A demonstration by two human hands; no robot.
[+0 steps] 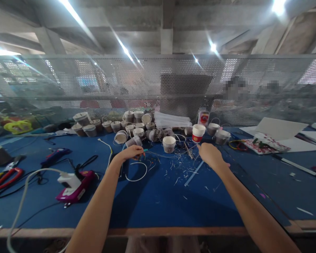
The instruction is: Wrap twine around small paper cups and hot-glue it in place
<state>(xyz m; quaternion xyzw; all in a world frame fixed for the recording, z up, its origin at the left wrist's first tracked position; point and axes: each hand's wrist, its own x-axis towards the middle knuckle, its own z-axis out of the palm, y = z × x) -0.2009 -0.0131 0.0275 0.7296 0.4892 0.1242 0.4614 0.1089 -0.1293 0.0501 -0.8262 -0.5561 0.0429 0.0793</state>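
Observation:
My left hand (133, 153) hovers over the blue table with its fingers pinched; a small teal piece (145, 150) sticks out at the fingertips, too small to name. From near it a thin pale strand (160, 155) runs rightward across the table. My right hand (211, 154) is closed, thumb and finger together near a red and white paper cup (198, 133); what it pinches is hidden. Between the hands stands a small whitish bucket (169, 144), touched by neither. A loose white cord (136, 180) curls below my left hand.
Several little buckets (116, 126) are heaped at the back, beside white strips (171, 120). On the left lie a purple power strip (75, 189), a glue gun (56, 157) and red-handled scissors (9, 177). Scraps (176, 181) litter the middle. White boards (280, 129) lie right, before a perforated screen (137, 80).

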